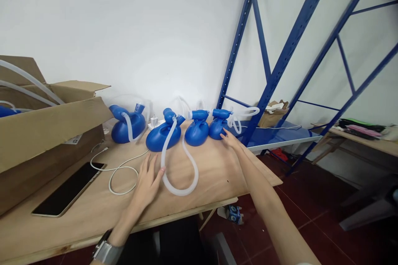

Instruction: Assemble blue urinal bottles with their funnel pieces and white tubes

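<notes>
Several blue plastic urinal bottles with clear hoses stand in a row on the wooden table. My left hand (pixel 147 182) rests on the tabletop, fingers spread, in front of the second blue bottle (pixel 157 137). Its thumb is at the pale hose (pixel 183 192) that loops forward from that bottle, and nothing is gripped. At the far right end of the row, my right hand (pixel 230 138) reaches to the rightmost blue bottle (pixel 215 129); its fingers are apart, with their tips at the bottle's side. Between them stands a third blue bottle (pixel 196 133), and another blue bottle (pixel 137 126) is at the left.
An opened cardboard box (pixel 52 132) with hoses inside fills the left side. Near it lie a dark tablet (pixel 68 190) and a white cable (pixel 120 192). A blue metal rack (pixel 273 76) stands at the right, with a paper bag (pixel 273 116) on its shelf.
</notes>
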Demonstrator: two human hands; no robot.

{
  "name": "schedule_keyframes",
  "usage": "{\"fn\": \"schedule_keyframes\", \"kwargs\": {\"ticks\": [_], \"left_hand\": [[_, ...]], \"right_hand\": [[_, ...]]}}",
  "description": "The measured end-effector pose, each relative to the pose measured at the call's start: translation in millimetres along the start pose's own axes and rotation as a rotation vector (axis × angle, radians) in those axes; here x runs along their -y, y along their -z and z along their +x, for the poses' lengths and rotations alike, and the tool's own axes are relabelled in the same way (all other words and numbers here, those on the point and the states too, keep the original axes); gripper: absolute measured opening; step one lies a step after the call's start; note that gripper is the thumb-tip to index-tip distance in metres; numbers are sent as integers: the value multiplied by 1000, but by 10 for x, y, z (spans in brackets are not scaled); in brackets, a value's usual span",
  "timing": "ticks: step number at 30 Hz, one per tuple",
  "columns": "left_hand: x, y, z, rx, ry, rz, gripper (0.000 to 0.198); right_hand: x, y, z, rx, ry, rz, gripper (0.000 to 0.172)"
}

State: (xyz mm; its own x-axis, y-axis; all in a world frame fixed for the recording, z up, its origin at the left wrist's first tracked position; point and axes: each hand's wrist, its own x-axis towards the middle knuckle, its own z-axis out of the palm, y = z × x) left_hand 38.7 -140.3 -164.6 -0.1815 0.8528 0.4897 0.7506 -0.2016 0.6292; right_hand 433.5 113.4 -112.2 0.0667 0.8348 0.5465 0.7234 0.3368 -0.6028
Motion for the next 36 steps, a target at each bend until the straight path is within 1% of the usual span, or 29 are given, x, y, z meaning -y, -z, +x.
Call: {"fn": "schedule_keyframes", "kwargs": {"ticks": [1,3,5,6,7,9,10,12,13,15,17,18,22,24,26,29,31,33,34,36], "left_hand": [[14,26,13,3,12,-10,61],[45,99,105,-4,10,-11,60],[74,187,319,-23,-9,21,62],[84,229,474,-32,-15,48,65],[90,262,655,-29,-5,88,71],[86,295,1052,37,56,201,82],[79,291,1244,49,74,219,86],[61,250,1560,93,92,236,89],[56,221,1669,118,100,240,86],[59,169,1784,149,116,255,77],[79,144,1799,150,122,268,69],[90,144,1791,146,119,272,69],[97,176,1804,166,71,265,86],[63,175,1829,205,32,252,84],[9,153,1813,228,7,245,84],[-94,96,1678,181,38,277,90],[-167,60,1551,139,71,304,87],[-232,35,1433,121,84,312,82],[-259,30,1377,121,81,307,81],[-293,39,1257,125,70,285,79]], "right_hand": [[44,42,-90,69,-6,11,59],[165,136,-359,214,-8,34,53],[358,238,-717,329,36,61,49],[486,290,-910,391,77,79,49],[633,341,-1101,486,147,86,50],[956,432,-1441,662,242,52,54],[1115,468,-1581,740,269,23,57],[1387,520,-1796,873,309,-13,63],[1489,535,-1872,927,331,-14,66],[1613,551,-1973,1005,359,12,70],[1647,560,-2020,1048,359,57,73],[1642,563,-2027,1060,349,77,74],[1602,559,-1975,1063,308,115,76],[1617,514,-1914,1032,305,119,78],[1658,413,-1830,994,323,104,79],[1722,141,-1641,906,358,-27,72],[1742,-96,-1474,788,342,-195,65],[1740,-333,-1301,651,311,-332,61],[1730,-439,-1221,604,290,-349,61],[1694,-604,-1083,557,250,-297,61]]}}
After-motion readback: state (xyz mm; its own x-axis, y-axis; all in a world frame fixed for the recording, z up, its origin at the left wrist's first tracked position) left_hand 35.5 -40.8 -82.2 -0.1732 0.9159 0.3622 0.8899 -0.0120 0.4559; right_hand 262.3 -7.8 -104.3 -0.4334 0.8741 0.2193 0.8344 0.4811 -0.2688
